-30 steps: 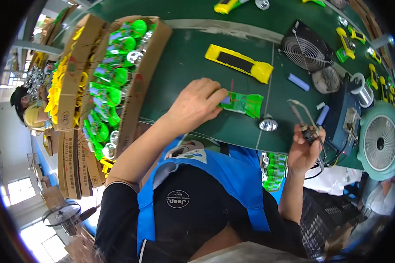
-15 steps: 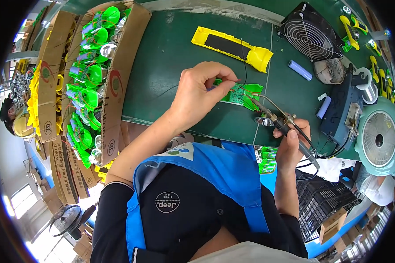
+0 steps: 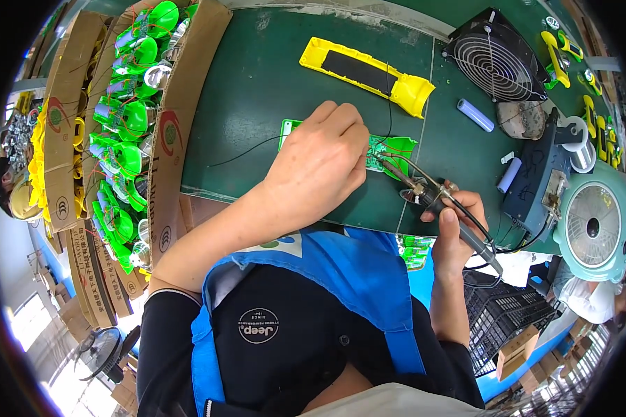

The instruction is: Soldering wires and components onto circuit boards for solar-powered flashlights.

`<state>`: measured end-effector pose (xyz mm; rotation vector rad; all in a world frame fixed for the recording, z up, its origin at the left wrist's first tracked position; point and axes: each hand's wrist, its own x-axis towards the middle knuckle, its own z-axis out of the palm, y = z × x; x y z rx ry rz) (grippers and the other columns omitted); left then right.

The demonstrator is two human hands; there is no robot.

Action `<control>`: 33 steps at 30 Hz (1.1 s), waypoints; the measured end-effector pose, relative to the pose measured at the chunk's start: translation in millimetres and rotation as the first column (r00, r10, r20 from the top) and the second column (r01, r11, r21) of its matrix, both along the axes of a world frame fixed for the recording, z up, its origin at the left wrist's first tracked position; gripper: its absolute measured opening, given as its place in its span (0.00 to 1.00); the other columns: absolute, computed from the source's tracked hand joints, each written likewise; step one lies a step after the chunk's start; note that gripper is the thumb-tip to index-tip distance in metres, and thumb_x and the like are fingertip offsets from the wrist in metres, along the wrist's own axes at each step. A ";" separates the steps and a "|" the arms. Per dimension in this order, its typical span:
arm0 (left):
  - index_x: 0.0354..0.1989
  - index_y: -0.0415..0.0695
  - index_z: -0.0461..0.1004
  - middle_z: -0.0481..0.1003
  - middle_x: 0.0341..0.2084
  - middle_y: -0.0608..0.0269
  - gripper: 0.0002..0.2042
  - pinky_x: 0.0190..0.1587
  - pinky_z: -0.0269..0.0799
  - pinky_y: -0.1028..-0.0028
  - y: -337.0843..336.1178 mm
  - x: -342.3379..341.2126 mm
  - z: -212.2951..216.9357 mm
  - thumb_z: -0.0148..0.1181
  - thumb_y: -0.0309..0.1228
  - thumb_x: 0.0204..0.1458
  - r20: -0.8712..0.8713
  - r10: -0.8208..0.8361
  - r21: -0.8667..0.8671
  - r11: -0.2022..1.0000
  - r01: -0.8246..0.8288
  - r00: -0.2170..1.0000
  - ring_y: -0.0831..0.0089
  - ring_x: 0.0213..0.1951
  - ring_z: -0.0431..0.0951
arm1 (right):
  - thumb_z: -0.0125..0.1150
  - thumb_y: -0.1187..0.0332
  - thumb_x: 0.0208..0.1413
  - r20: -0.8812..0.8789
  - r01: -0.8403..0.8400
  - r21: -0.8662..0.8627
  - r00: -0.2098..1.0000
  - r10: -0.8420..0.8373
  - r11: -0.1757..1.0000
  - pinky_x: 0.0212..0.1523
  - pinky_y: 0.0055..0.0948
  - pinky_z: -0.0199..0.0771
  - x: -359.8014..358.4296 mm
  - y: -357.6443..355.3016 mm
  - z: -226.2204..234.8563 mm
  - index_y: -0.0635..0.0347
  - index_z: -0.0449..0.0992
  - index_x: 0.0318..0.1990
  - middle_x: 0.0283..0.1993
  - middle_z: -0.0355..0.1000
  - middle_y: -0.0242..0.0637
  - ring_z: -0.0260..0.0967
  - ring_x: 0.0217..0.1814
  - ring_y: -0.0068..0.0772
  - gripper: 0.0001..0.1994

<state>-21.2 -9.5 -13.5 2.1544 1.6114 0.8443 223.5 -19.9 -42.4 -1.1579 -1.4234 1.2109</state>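
My left hand [image 3: 320, 163] presses down on a small green circuit board with a green plastic part [image 3: 391, 149] lying on the dark green bench mat [image 3: 257, 90]; thin black wires run from under the fingers. My right hand [image 3: 455, 229] grips a soldering iron [image 3: 431, 198] like a pen, its tip resting at the board's right end beside my left fingers. The iron's cable trails down past my wrist.
A yellow housing with a black panel [image 3: 365, 73] lies behind the board. A cardboard box of green parts [image 3: 129, 118] stands at the left. A black fan [image 3: 497, 62], two pale blue cells [image 3: 475, 115], a soldering station [image 3: 535, 181] and a teal fan [image 3: 591, 226] sit at the right.
My right hand has brought the soldering iron from the bench's right edge up to the board. My left hand has kept holding the board down, and the view has tilted closer.
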 end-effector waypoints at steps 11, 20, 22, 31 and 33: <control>0.24 0.39 0.66 0.68 0.30 0.57 0.09 0.34 0.69 0.63 0.8 1.9 1.4 0.59 0.17 0.36 -0.042 -0.002 0.004 1.000 0.002 0.999 0.58 0.34 0.70 | 0.62 0.61 0.56 0.083 -0.046 0.060 0.996 0.041 0.997 0.68 0.48 0.53 -2.4 3.0 0.1 0.63 0.68 0.37 0.21 0.76 0.35 0.74 0.28 0.20 0.14; 0.24 0.39 0.65 0.68 0.30 0.57 0.09 0.34 0.68 0.63 1.9 2.2 1.9 0.59 0.17 0.36 -0.033 -0.012 -0.012 1.000 0.012 0.999 0.57 0.34 0.70 | 0.61 0.63 0.57 0.014 -0.040 0.076 0.999 0.039 0.996 0.68 0.49 0.53 0.1 1.4 -4.0 0.64 0.68 0.38 0.23 0.75 0.36 0.75 0.27 0.23 0.14; 0.24 0.39 0.65 0.68 0.30 0.57 0.09 0.34 0.68 0.63 2.2 1.9 2.3 0.59 0.17 0.36 -0.026 -0.008 -0.014 1.000 0.008 1.000 0.57 0.34 0.70 | 0.60 0.64 0.58 -0.105 -0.006 -0.009 0.994 0.005 1.000 0.68 0.47 0.54 1.1 -0.9 -3.3 0.65 0.67 0.39 0.24 0.75 0.38 0.74 0.28 0.24 0.13; 0.23 0.38 0.65 0.68 0.30 0.56 0.08 0.35 0.68 0.62 4.7 1.0 4.3 0.58 0.17 0.37 -0.029 -0.020 -0.043 0.999 0.019 0.999 0.57 0.34 0.70 | 0.61 0.58 0.59 -0.239 0.064 0.036 0.970 -0.054 0.997 0.37 0.26 0.72 -3.2 5.6 3.7 0.64 0.63 0.45 0.30 0.73 0.42 0.72 0.31 0.29 0.19; 0.23 0.38 0.65 0.68 0.30 0.56 0.08 0.35 0.68 0.62 5.5 0.7 3.7 0.58 0.17 0.36 -0.032 -0.022 -0.054 0.998 0.020 0.999 0.57 0.34 0.70 | 0.61 0.58 0.58 -0.175 0.040 0.099 0.984 -0.022 0.994 0.36 0.28 0.71 -6.6 10.2 7.1 0.63 0.60 0.48 0.35 0.70 0.47 0.70 0.32 0.32 0.22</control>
